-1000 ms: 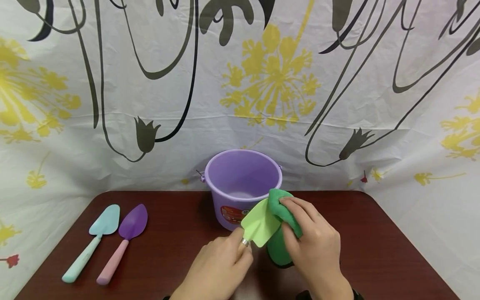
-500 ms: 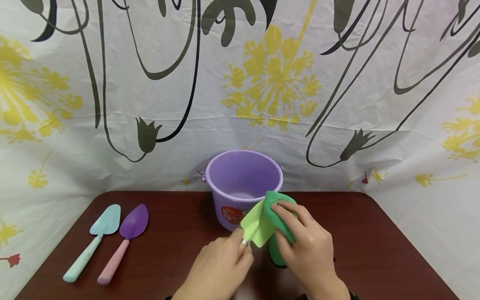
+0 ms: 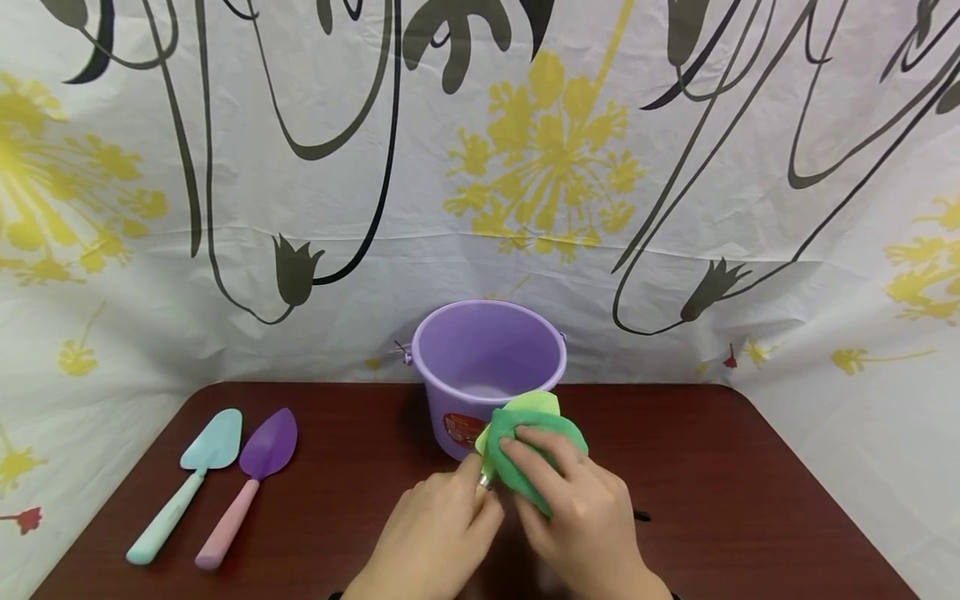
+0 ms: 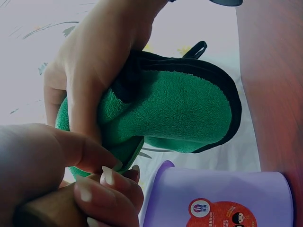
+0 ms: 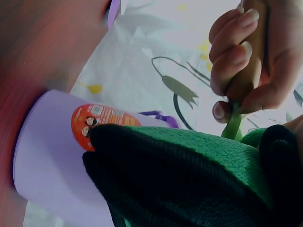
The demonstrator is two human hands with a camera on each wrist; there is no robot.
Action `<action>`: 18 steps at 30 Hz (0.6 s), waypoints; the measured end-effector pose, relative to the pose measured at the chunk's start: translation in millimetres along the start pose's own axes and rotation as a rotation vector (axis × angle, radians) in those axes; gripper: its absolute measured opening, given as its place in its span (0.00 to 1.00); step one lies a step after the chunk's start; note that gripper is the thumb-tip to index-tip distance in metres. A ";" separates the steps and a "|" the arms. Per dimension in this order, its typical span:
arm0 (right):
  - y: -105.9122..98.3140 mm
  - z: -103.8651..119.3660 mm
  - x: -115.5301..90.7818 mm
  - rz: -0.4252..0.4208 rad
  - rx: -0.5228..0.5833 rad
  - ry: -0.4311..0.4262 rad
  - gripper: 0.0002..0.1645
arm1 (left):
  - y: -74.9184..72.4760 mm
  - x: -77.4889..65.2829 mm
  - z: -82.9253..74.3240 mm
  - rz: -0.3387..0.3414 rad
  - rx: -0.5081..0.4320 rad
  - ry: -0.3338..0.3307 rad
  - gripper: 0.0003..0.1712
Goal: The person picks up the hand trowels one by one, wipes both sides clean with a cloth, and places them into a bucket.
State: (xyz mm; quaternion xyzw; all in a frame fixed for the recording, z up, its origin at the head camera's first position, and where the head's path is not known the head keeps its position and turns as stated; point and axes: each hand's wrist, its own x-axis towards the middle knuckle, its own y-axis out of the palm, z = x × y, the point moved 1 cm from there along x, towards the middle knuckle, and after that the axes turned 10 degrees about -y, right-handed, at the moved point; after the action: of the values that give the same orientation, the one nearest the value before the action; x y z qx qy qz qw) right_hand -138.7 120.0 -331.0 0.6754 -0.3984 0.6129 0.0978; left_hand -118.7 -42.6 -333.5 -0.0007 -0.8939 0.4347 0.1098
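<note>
Toward eight o'clock since the earlier frame slides the right hand (image 3: 581,500), its fingers gripping the green cloth (image 3: 525,458), which now covers most of the lime trowel's (image 3: 538,402) blade. Curled round that trowel's wooden handle, the left hand (image 3: 435,521) holds it at six o'clock of the purple bucket (image 3: 438,404). Toward nine o'clock, a mint trowel (image 3: 213,442) and a purple-bladed trowel (image 3: 268,443) lie on the table (image 3: 735,475).

the green cloth (image 4: 184,104) covers much of the lime trowel blade (image 3: 536,402); left wrist view crops the bucket (image 4: 262,196).
</note>
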 end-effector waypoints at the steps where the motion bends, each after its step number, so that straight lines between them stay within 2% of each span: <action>1: 0.3 1.1 0.4 0.000 0.003 -0.007 0.18 | 0.3 0.0 0.3 -0.003 0.003 0.001 0.10; 5: 1.2 5.1 0.9 0.007 0.021 -0.033 0.17 | 1.3 -0.1 1.1 -0.007 0.016 -0.001 0.11; 11: 0.2 7.0 0.4 0.043 0.057 -0.087 0.17 | 0.6 0.2 1.2 -0.026 0.023 0.023 0.02; 18: -0.9 6.6 1.0 0.058 0.082 -0.093 0.18 | 0.1 -1.2 1.4 -0.052 0.035 0.039 0.04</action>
State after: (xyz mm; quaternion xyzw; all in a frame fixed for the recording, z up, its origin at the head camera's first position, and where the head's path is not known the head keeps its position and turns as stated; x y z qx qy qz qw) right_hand -133.3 116.1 -331.3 0.6946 -0.3964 0.5995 0.0335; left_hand -117.8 -43.7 -334.6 0.0158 -0.8835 0.4472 0.1384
